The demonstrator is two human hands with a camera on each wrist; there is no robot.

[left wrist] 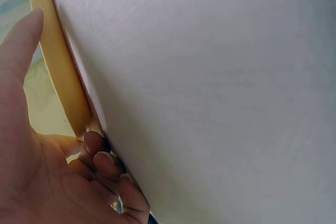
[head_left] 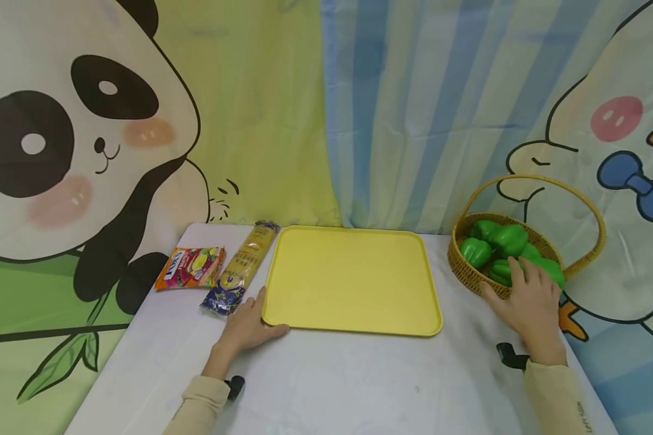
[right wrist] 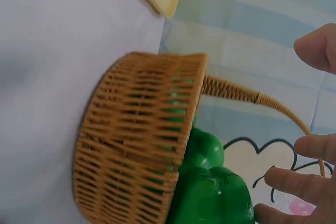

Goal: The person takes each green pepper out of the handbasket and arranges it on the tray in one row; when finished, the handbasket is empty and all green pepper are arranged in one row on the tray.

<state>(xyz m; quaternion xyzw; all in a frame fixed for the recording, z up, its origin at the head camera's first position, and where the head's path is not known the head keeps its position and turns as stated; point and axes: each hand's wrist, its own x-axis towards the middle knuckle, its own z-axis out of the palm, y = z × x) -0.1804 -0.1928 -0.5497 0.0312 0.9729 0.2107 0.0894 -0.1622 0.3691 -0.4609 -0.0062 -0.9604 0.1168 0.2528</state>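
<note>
Okay, basket: woven wicker basket [head_left: 461, 266] with a tall arched handle [head_left: 522, 176]; stands at the right side of the white table [head_left: 359, 380]; holds several green peppers [head_left: 508, 240], glossy, piled up to the rim; exact count hidden by the hand
Right hand: right hand [head_left: 534, 308] over the near right part of the basket; fingers spread and slightly bent, gripping nothing; fingertips right by the peppers, contact can't be told
Tray: yellow tray [head_left: 350, 281], flat, rounded corners, low rim; lies mid-table, left of the basket, apart from it
Left hand: left hand [head_left: 246, 326] at the tray's near left corner; thumb along the near edge, fingers at the left side, partly curled, corner held between them
Gold pack: long pack [head_left: 242, 269], gold with a dark blue end; lies slanted just left of the tray; printed characters too small to read
Candy packet: small orange-red packet [head_left: 190, 267] left of the long pack; fruit pictures; "FRUIT" seems readable, larger white letters beside it unclear
Sleeve: right beige sleeve [head_left: 555, 393] bears small dark lettering; too small to read surely
Backdrop: cartoon panda [head_left: 114, 121] left; striped curtain [head_left: 413, 109] centre to right; cartoon bird with blue bow [head_left: 626, 260] far right
</note>
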